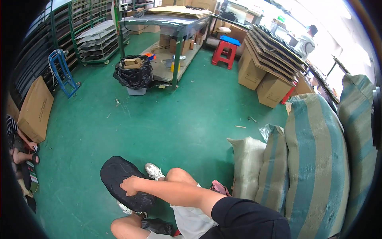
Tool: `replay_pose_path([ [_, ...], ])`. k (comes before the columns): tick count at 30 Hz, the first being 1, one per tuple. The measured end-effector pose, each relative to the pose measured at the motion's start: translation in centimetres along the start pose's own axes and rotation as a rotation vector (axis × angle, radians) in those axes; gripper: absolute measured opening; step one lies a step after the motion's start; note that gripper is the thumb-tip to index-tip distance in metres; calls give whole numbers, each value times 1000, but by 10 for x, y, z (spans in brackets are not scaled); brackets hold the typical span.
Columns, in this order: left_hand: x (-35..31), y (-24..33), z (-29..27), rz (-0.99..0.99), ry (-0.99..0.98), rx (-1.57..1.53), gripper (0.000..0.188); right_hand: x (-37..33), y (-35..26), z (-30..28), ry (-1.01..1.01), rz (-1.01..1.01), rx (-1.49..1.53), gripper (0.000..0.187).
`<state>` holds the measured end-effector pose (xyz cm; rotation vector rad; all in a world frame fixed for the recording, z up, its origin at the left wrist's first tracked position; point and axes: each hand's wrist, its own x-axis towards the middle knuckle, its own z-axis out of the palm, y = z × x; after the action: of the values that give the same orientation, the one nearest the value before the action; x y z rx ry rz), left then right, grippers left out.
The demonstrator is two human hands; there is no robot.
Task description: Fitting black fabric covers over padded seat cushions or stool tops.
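- The seated person's right hand (131, 186) lay across the top of a black, oblong, round-ended thing with a soft, wrinkled covering (115, 171).
- Its fingers were partly bent, neither spread wide nor balled up, and their tips touched the dark surface; I couldn't tell whether they pinched a fold of it or merely pressed.
- The left hand was out of sight, so I couldn't tell how it was held.
- The oblong thing sat low in front of the bent knees, over the smooth green floor (119, 131), between two white lace-up shoes (154, 171), partly covering the nearer one.
- Whether it rested on the floor was hidden from me.
- Crumpled black plastic (161, 227) lay below it, by the pale shorts (190, 217).
- On the person's right stood bulging woven sacks with green-blue stripes (314, 159).
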<state>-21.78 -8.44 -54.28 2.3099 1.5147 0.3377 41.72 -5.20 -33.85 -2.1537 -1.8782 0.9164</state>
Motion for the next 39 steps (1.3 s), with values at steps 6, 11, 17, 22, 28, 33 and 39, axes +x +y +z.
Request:
replay_pose_path([
  [6,72,222,-224,-739,310,-328,57,4,-7,1,-1,-35,14,44],
  [11,178,292,-283,-394,500,-590,56,4,-23,-15,-13,-163,23,43],
  [17,288,474,-214,301,53,-745,25,-2,-15,-35,245,-297,552,32],
  [22,322,557,-161,768,-112,-678,45,-10,10,-58,83,-262,1722,64],
  [28,318,514,-98,960,71,-314,33,-17,28,-80,220,-570,2353,62],
  [33,312,528,-82,1123,66,-97,31,-28,24,-105,347,-440,2304,61],
  [39,305,520,-89,1020,-290,-365,39,-11,25,-91,553,30,1921,27],
])
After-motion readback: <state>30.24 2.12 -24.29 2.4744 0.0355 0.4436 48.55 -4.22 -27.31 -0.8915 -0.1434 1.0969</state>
